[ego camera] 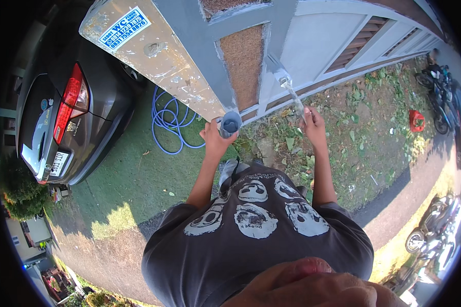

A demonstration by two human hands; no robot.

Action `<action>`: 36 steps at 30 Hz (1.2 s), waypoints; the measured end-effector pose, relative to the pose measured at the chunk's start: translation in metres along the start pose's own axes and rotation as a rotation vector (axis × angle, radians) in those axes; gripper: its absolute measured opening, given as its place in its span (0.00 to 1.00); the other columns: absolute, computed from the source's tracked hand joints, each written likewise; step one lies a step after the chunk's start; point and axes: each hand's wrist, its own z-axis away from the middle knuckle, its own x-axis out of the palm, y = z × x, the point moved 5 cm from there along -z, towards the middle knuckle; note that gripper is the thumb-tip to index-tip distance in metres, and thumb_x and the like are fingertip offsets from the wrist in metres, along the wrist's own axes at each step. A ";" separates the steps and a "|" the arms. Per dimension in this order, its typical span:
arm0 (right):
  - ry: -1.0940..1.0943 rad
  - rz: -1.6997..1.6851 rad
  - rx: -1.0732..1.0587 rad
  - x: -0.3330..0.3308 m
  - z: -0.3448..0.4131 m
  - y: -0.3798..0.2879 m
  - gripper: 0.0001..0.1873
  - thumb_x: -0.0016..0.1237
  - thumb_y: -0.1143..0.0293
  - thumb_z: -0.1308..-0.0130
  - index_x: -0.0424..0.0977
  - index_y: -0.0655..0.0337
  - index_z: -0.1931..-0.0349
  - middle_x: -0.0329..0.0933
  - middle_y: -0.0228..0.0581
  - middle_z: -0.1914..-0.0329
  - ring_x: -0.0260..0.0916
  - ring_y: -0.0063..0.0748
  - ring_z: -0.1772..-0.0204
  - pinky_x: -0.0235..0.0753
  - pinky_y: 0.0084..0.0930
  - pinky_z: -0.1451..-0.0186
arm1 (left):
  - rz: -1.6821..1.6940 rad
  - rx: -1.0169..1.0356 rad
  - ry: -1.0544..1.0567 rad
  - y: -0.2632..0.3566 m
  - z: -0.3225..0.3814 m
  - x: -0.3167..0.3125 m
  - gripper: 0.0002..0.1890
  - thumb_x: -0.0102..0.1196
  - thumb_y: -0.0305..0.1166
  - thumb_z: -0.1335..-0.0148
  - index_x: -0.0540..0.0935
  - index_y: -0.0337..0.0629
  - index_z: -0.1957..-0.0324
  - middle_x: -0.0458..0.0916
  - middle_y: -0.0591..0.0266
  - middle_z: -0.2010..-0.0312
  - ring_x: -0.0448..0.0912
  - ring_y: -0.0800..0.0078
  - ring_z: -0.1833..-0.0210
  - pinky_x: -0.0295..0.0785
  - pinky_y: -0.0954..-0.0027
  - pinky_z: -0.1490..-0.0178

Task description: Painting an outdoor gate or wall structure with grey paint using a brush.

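My left hand (216, 140) grips a small grey cup (230, 129) by its side, with grey liquid, apparently paint, inside. In my right hand (314, 127) is the paint-smeared handle of a flat paintbrush (283, 78). Its bristles point up at the wall and seem to touch the grey strip beside a rough brown panel (242, 63). Grey paint (194, 42) covers the frame around that panel, and its edges are uneven. Left of it, the wall's end face (169, 65) is beige, scuffed and flaking, and bears a blue-and-white sticker (125, 28) with writing.
A dark car (96, 126) stands close on the left. A coiled blue hose (175, 124) lies on the grass below the wall's end. Leaves litter the ground (353, 142) at right, near a red bag (417, 121). Motorcycles (440, 98) and a person (433, 56) are farther right.
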 end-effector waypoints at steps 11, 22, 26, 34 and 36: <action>0.395 0.000 -0.259 0.031 -0.037 -0.010 0.18 0.49 0.58 0.23 0.73 0.67 0.59 0.68 0.37 0.78 0.62 0.27 0.76 0.65 0.31 0.71 | -0.004 0.016 -0.028 0.006 -0.004 0.003 0.42 0.77 0.45 0.57 0.73 0.41 0.40 0.78 0.52 0.51 0.72 0.56 0.43 0.56 0.52 0.41; 0.346 0.464 -0.149 0.053 -0.040 0.037 0.19 0.50 0.51 0.26 0.76 0.60 0.59 0.80 0.57 0.72 0.78 0.63 0.69 0.73 0.53 0.66 | -0.020 0.016 0.044 -0.008 0.006 -0.004 0.41 0.77 0.47 0.58 0.74 0.41 0.42 0.78 0.53 0.56 0.73 0.56 0.48 0.56 0.52 0.42; 0.283 0.524 0.017 0.045 -0.011 0.087 0.19 0.51 0.52 0.27 0.77 0.61 0.59 0.80 0.55 0.74 0.79 0.62 0.70 0.75 0.50 0.67 | -0.019 0.000 0.052 -0.007 0.004 -0.008 0.41 0.77 0.47 0.57 0.74 0.42 0.42 0.78 0.54 0.57 0.73 0.56 0.48 0.56 0.54 0.43; 0.449 0.166 -0.208 0.035 -0.022 -0.037 0.17 0.54 0.55 0.27 0.77 0.63 0.59 0.78 0.52 0.76 0.77 0.57 0.73 0.72 0.41 0.70 | -0.013 0.019 0.003 -0.002 -0.002 0.002 0.41 0.78 0.46 0.57 0.74 0.42 0.42 0.78 0.54 0.55 0.73 0.57 0.47 0.56 0.53 0.43; 0.470 0.150 -0.255 0.036 -0.032 -0.043 0.18 0.54 0.55 0.27 0.77 0.63 0.59 0.78 0.52 0.76 0.76 0.57 0.73 0.72 0.41 0.70 | -0.010 0.040 0.019 0.000 -0.004 0.006 0.41 0.78 0.46 0.58 0.74 0.41 0.42 0.78 0.54 0.54 0.73 0.56 0.47 0.56 0.53 0.43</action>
